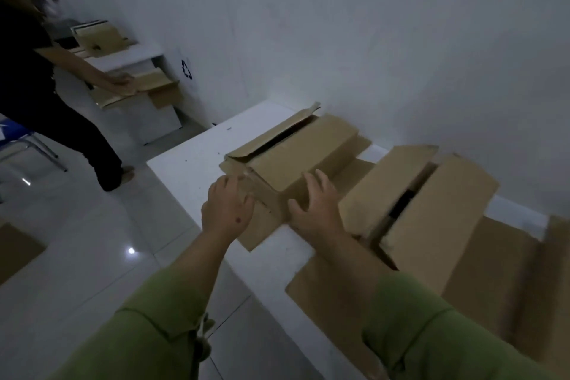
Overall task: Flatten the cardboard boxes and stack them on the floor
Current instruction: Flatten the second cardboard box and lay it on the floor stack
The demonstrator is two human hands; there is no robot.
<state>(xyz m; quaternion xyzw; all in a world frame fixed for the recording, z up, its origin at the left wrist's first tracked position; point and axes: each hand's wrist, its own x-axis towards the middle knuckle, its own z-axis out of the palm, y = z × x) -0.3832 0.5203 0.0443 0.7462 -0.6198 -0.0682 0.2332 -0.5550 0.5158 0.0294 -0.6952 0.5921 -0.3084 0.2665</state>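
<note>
Dimly lit: long cardboard box (296, 151) lying on white table (200, 148), top flaps partly open. Left hand (226, 208) flat on box's near-left end flap, fingers loosely together. Right hand (314, 203) on box's near end, fingers (320, 182) spread up its side, thumb out, gripping nothing. Second box (431, 203) just right of long box, flaps open, atop flattened cardboard (354, 296). Far left of long box, another person (40, 77) handling cardboard at a white cabinet (154, 120).
</note>
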